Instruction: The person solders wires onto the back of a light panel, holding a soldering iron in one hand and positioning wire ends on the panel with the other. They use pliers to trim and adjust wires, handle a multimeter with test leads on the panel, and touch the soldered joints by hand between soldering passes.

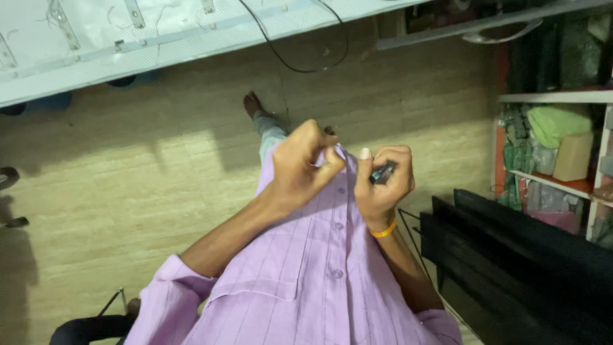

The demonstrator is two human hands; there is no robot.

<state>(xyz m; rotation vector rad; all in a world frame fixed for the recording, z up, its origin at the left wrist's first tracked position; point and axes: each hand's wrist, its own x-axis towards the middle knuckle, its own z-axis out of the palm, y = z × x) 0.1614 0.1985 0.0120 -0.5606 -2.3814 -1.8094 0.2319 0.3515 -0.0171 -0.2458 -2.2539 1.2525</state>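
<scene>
Dark small object (pixel 383 172), glossy and partly hidden, sits clamped in the right hand (pixel 382 182), just in front of the person's chest; its kind cannot be told, since only a short dark end with a pale glint shows between the curled fingers and the thumb. From the head view, the right hand is closed into a loose fist around it, thumb up, with an orange band (pixel 384 230) on the wrist. Just beside it, the left hand (pixel 305 167) is bunched narrow, fingertips pinched together near the hem of the lilac striped shirt (pixel 306 268); whether it grips anything between those fingertips cannot be told. The two hands are near each other but not touching. Both forearms rise from rolled-up sleeves, and a row of buttons runs down the shirt front. Beyond the hands a bare foot (pixel 251 102) rests on the beige tiled floor (pixel 128 172). A white panel (pixel 96 45) with metal strips lies across the top left, a black cable (pixel 300 61) looping off its edge. On the right stand a black slatted frame (pixel 523 255) and shelves (pixel 555 140) holding a green bundle and a tan block.
</scene>
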